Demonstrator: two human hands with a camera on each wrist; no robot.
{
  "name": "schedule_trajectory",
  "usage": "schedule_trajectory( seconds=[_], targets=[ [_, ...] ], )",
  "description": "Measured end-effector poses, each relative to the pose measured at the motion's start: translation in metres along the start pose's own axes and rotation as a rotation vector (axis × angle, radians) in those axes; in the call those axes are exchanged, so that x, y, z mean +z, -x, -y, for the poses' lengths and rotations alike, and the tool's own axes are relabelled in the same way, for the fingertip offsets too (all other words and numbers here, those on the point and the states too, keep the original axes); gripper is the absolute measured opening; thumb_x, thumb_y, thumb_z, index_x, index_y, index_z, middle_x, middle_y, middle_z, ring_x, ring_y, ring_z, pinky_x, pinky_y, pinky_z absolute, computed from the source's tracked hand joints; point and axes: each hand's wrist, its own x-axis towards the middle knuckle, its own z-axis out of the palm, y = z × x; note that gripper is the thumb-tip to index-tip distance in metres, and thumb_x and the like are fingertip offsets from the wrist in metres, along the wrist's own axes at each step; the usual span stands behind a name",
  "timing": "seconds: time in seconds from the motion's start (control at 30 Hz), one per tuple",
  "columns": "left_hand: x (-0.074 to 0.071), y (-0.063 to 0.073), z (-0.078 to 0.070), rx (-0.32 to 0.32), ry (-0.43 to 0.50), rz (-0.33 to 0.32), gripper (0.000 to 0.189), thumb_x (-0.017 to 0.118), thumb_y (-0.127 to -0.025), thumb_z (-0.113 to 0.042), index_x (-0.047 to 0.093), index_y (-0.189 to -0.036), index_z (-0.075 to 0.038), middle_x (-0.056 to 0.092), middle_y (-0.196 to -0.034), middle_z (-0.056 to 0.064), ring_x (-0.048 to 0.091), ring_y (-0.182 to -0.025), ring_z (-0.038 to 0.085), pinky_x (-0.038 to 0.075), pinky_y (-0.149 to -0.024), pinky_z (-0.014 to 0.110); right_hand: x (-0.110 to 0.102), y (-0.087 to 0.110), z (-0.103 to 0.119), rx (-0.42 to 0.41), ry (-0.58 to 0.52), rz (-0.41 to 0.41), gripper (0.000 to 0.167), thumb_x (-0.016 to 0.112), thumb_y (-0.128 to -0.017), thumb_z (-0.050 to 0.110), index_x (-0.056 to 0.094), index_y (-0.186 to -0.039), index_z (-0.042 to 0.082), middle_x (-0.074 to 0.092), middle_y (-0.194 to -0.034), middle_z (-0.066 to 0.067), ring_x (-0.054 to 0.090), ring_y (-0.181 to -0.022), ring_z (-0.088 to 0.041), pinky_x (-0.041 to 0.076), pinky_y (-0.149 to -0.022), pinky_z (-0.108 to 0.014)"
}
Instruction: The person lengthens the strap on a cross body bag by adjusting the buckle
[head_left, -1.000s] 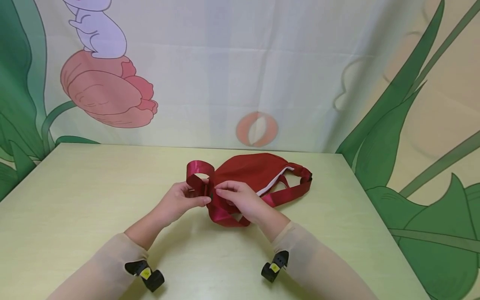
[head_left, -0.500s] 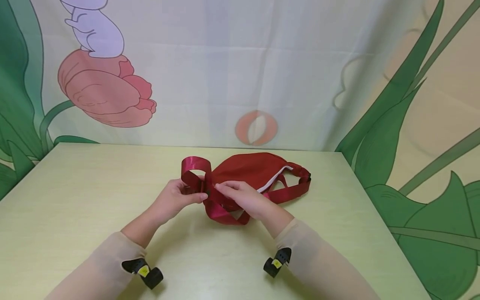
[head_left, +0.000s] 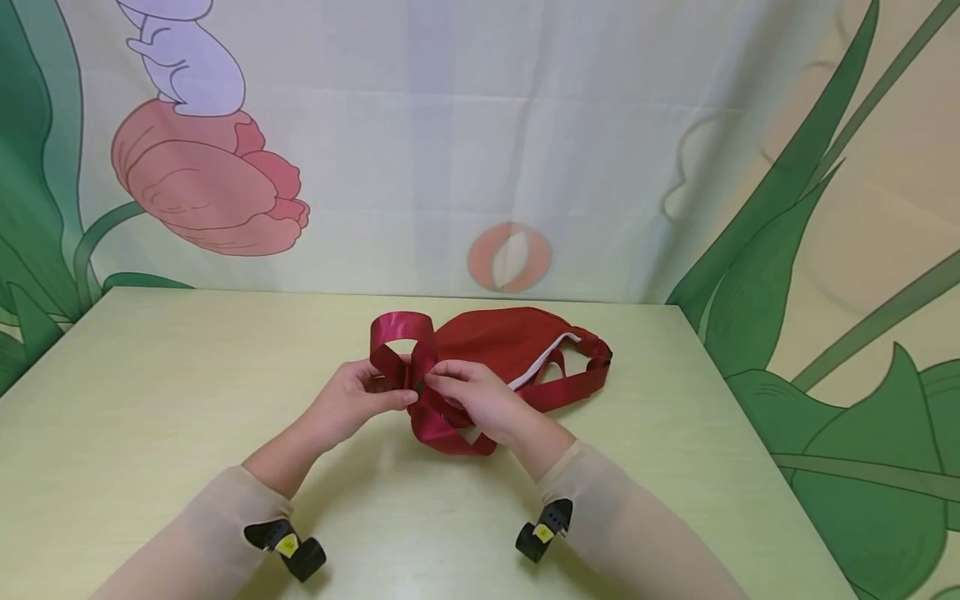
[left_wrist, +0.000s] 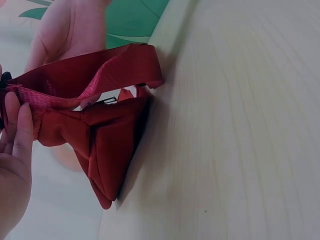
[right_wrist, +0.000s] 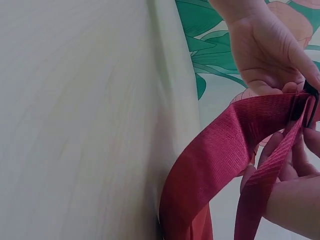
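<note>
A red waist bag (head_left: 495, 337) with white zip trim lies near the table's back edge, its crimson webbing strap spread round it. In the head view my left hand (head_left: 348, 404) grips the strap at the bag's left end, thumb on the near side. A strap loop (head_left: 402, 322) stands up above those fingers. My right hand (head_left: 487, 400) pinches the strap just to the right. Between the hands, the right wrist view shows a black plastic buckle piece (right_wrist: 312, 107) with webbing threaded at it; fingers partly hide it. A strap length (right_wrist: 200, 165) hangs in a curve below.
The pale wooden table (head_left: 187, 367) extends on both sides of the bag. A printed cloth backdrop (head_left: 600, 167) with plants and a white animal stands behind. Another strap loop (head_left: 570, 390) lies at the bag's right end. Small black cameras (head_left: 303, 557) sit on both sleeves.
The upright strap loop shifts slightly left and up, then back right, and now looks a little wider. Both hands keep their hold on the strap with only small movements.
</note>
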Motion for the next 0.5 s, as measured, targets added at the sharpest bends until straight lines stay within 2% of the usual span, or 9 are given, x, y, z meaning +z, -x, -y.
schedule_trajectory(
  seconds=[0.23, 0.33, 0.5],
  targets=[
    [-0.0014, 0.0005, 0.0007, 0.010, -0.002, -0.001, 0.043, 0.072, -0.082, -0.013, 0.058, -0.121, 0.000, 0.064, -0.108, 0.014, 0.063, -0.089, 0.023, 0.052, -0.079, 0.036, -0.0011, -0.0008, -0.0011, 0.028, 0.005, 0.093, 0.037, 0.049, -0.097, 0.027, 0.055, -0.129, 0.008, 0.063, -0.114, -0.009, 0.058, -0.103, -0.020, 0.045, -0.090, -0.035],
    [-0.0002, 0.0004, 0.0003, 0.013, -0.010, 0.007, 0.045, 0.072, -0.082, -0.013, 0.058, -0.122, 0.000, 0.064, -0.109, 0.015, 0.063, -0.091, 0.025, 0.052, -0.079, 0.037, -0.0020, -0.0022, -0.0016, 0.021, -0.019, 0.131, 0.035, 0.049, -0.097, 0.023, 0.055, -0.127, 0.006, 0.064, -0.110, -0.010, 0.060, -0.099, -0.020, 0.046, -0.088, -0.035],
    [0.0026, -0.0007, 0.0002, 0.016, -0.061, 0.023, 0.049, 0.072, -0.082, -0.015, 0.056, -0.125, -0.002, 0.063, -0.111, 0.015, 0.061, -0.094, 0.027, 0.051, -0.079, 0.037, -0.0062, -0.0051, -0.0026, 0.032, -0.085, 0.149, 0.031, 0.049, -0.097, 0.017, 0.056, -0.123, 0.002, 0.066, -0.100, -0.007, 0.059, -0.090, -0.018, 0.045, -0.082, -0.031]
  ],
)
